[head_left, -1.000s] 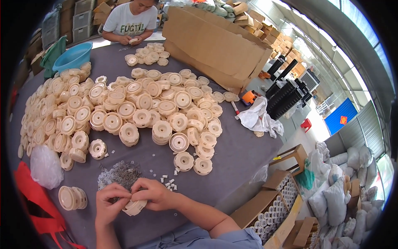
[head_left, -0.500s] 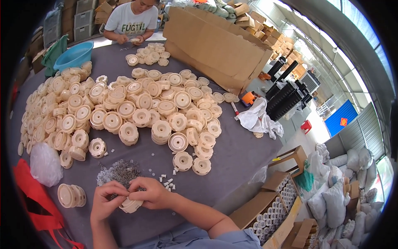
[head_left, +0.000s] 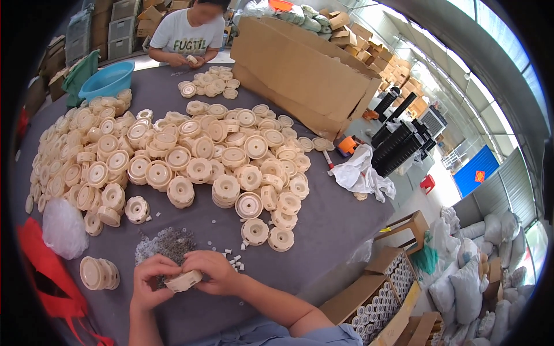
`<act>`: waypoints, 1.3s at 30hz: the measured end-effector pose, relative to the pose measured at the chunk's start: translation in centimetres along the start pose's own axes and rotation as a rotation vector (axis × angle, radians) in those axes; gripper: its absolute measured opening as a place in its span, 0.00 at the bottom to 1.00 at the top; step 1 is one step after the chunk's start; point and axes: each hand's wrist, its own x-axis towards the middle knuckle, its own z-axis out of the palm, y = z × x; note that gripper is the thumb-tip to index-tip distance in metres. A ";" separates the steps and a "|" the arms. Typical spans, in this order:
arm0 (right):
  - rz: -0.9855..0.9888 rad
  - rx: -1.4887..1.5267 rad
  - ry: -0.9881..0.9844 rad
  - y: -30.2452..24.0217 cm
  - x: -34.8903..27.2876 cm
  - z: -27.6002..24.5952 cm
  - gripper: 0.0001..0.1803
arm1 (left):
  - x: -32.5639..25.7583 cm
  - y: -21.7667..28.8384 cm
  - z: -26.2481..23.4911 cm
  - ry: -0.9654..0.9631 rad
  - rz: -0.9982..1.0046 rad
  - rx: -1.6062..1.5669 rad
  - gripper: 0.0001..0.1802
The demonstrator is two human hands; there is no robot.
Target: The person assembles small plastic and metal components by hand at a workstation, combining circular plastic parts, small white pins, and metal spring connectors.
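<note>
"Beige plastic, that disc between the hands, low and left of centre in the frame, tilted with its rim showing. How are the fingers?"

"Clamped on it, both sets. The left hand grips its left side between thumb and fingers; the right hand pinches its upper right, fingers curled in. Their fingertips nearly meet above the rim. Whether some small part sits between them, I can't tell."

"Any room to move?"

"Mostly rightward: the grey table runs open from the right forearm to its edge at mid-right. Grey rings crowd just beyond the hands, white plugs near the right one. Lower left there's a gap, then a stack."

"And the count?"

"One disc held. Two or three overlap in the stack. One loose disc lies left of centre. The big pile is too heaped to number, the rings likewise. One bag at the left, one basin upper left, one hammer right of the pile, and one co-worker at the top."
</note>
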 end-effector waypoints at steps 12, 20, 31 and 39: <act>0.064 0.087 -0.028 0.0 0.4 -0.7 0.17 | 0.0 0.1 0.5 0.023 0.065 0.130 0.22; 0.064 0.061 -0.043 0.1 0.4 -0.3 0.19 | -0.3 0.0 0.5 0.081 0.238 0.379 0.22; 0.041 0.099 0.011 0.4 0.3 -0.1 0.17 | 0.0 -0.2 0.6 0.068 0.219 0.342 0.21; 0.077 0.096 0.027 1.1 -0.3 0.0 0.19 | 0.1 -0.2 1.1 0.109 0.117 0.273 0.23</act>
